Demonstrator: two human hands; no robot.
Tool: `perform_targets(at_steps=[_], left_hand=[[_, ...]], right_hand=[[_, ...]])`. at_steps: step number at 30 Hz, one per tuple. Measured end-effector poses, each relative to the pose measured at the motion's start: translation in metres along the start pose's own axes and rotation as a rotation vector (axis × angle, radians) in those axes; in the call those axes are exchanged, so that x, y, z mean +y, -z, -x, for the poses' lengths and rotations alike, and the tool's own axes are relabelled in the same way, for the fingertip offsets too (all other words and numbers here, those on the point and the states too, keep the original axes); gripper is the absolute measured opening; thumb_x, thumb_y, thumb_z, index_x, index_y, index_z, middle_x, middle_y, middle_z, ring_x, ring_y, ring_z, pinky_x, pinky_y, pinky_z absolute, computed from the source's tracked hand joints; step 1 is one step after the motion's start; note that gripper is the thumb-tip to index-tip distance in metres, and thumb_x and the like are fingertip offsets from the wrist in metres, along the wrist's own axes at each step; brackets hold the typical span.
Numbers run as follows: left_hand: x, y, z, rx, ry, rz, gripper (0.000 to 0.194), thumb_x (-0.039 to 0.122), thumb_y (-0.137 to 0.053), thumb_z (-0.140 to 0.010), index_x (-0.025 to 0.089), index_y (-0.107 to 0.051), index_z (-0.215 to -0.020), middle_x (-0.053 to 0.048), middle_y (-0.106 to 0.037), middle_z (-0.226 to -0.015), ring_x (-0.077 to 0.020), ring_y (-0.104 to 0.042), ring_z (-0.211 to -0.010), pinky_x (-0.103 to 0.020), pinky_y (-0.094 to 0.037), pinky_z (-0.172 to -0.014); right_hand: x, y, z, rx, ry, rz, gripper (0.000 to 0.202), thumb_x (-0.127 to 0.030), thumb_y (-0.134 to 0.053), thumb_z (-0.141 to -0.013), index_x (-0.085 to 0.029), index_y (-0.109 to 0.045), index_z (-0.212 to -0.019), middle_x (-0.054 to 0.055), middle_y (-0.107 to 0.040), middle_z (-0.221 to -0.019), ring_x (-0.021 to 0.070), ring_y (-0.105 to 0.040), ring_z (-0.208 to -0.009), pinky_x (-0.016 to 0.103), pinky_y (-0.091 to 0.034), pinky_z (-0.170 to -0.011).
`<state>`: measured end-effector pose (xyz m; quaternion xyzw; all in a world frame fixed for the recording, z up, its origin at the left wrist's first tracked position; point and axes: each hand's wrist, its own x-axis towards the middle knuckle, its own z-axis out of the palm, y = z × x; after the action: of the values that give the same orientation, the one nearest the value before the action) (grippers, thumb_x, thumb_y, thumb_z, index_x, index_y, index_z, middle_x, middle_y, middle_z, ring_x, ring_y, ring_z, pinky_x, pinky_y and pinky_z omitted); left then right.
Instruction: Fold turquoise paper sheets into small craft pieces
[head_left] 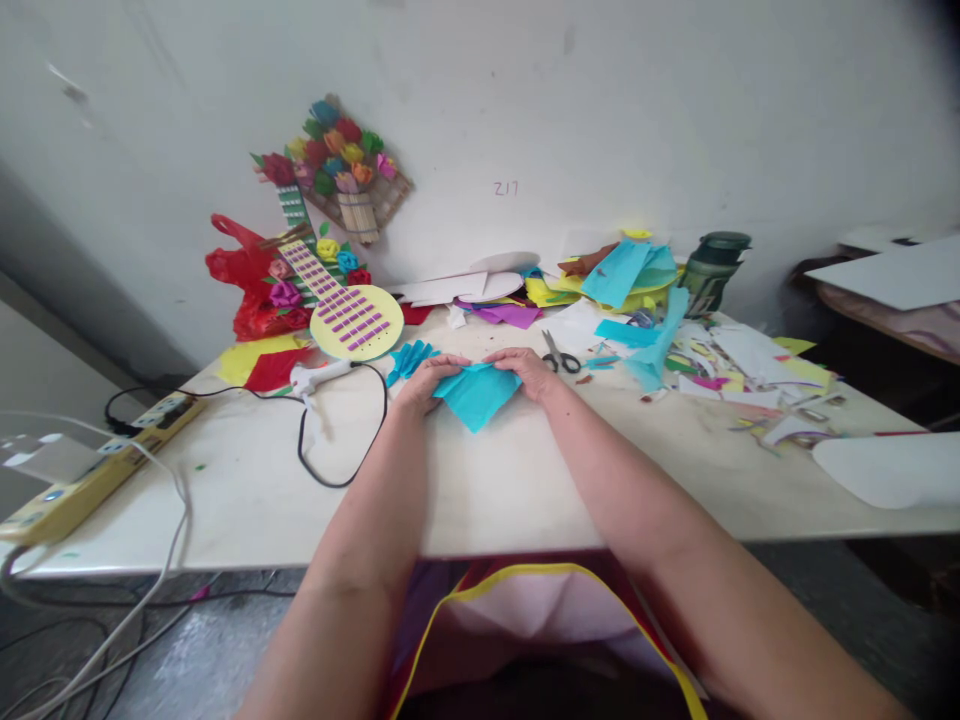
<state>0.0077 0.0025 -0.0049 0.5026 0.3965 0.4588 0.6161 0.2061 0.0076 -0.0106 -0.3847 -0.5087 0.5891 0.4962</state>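
Between my two hands is a piece of turquoise crepe paper (478, 397), its pointed lower corner hanging toward me. My left hand (433, 380) grips its upper left edge, and my right hand (526, 370) pinches its upper right edge. Several curled blue paper pieces (409, 360) lie just left of my left hand. A pair of scissors (560, 356) rests on the table beside my right hand. Farther left, a white glue gun (319, 378) lies with its black cord looped on the tabletop.
A yellow power strip (120, 470) with cords lies at the left edge. Paper flower crafts (341, 150) and a yellow paper guitar (360, 325) stand against the wall. Colored paper sheets (622, 272), a green bottle (712, 272) and paper scraps (739, 370) spread across the back and right.
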Motion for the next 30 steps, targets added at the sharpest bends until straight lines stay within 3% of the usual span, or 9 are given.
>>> perform_targets(at_steps=[9,16,22,30], left_hand=[[-0.0025,0.0024,-0.0017,-0.040,-0.114,-0.091,0.013,0.028,-0.069,-0.064,0.016,-0.071,-0.070,-0.001,-0.066,-0.068,-0.0139,-0.057,-0.064,-0.027,-0.044,-0.062],[-0.0050,0.0033,-0.0030,-0.023,-0.081,-0.156,0.043,0.028,-0.079,-0.055,0.019,-0.069,-0.096,0.002,-0.065,-0.067,-0.0118,-0.057,-0.058,-0.026,-0.044,-0.059],[-0.0067,0.0048,-0.0029,-0.085,-0.086,-0.136,0.046,0.031,-0.079,-0.061,0.016,-0.067,-0.103,-0.001,-0.068,-0.073,-0.0136,-0.059,-0.064,-0.028,-0.046,-0.065],[-0.0062,0.0017,-0.0032,-0.074,-0.083,-0.200,0.042,0.033,-0.080,-0.057,0.016,-0.070,-0.094,-0.003,-0.070,-0.078,-0.0134,-0.060,-0.066,-0.027,-0.048,-0.067]], right_hand=[[0.0029,0.0002,-0.0016,-0.005,0.035,0.059,0.019,-0.020,-0.061,-0.053,-0.017,-0.073,-0.067,0.000,-0.062,-0.055,0.0116,-0.045,-0.054,0.027,-0.034,-0.058],[0.0032,0.0025,-0.0018,-0.015,0.106,0.105,0.022,-0.023,-0.055,-0.055,-0.015,-0.072,-0.066,0.000,-0.059,-0.054,0.0119,-0.042,-0.053,0.027,-0.030,-0.054],[0.0034,0.0019,-0.0028,0.020,0.136,0.056,0.027,-0.040,-0.064,-0.061,-0.015,-0.071,-0.069,0.001,-0.062,-0.062,0.0149,-0.051,-0.064,0.027,-0.035,-0.061],[0.0061,-0.0008,-0.0031,0.058,0.062,0.238,0.038,-0.051,-0.074,-0.053,-0.017,-0.059,-0.057,-0.006,-0.045,-0.046,0.0095,-0.037,-0.048,0.025,-0.026,-0.050]])
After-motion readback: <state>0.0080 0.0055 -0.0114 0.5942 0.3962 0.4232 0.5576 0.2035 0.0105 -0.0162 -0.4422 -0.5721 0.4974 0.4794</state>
